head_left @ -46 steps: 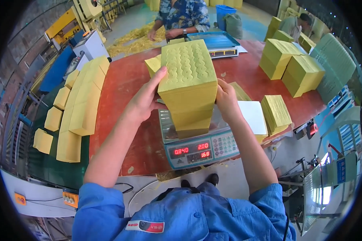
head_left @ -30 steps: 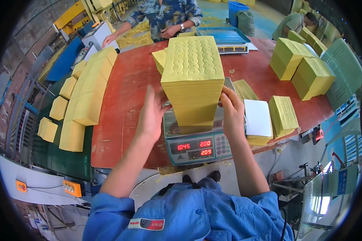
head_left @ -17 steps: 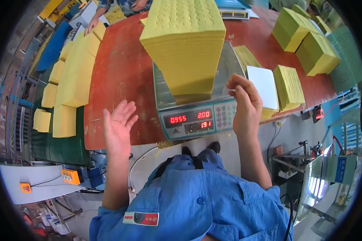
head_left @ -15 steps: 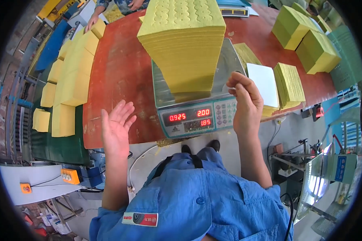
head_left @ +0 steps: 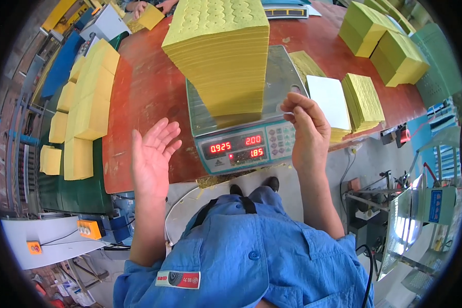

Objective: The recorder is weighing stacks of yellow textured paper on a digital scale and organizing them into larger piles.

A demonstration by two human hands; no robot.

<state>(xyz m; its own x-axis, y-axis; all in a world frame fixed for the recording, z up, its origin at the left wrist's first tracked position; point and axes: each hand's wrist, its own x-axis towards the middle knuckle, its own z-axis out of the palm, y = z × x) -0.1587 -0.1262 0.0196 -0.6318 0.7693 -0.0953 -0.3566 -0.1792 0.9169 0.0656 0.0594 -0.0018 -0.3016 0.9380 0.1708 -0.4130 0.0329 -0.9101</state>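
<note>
Hovering left hand [head_left: 152,161], palm up

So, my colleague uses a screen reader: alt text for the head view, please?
A tall stack of yellow sheets stands on a scale on a red table. Neither the person's open left hand nor curled right hand touches the stack; more yellow stacks flank it.

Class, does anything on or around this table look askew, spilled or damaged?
Two things. A pale mark interrupts the red tabletop just beyond the scale. In front of the scale, a ragged yellowish patch shows at the near edge, unlike the plain red; scraps or chipped board, I cannot tell.
</note>
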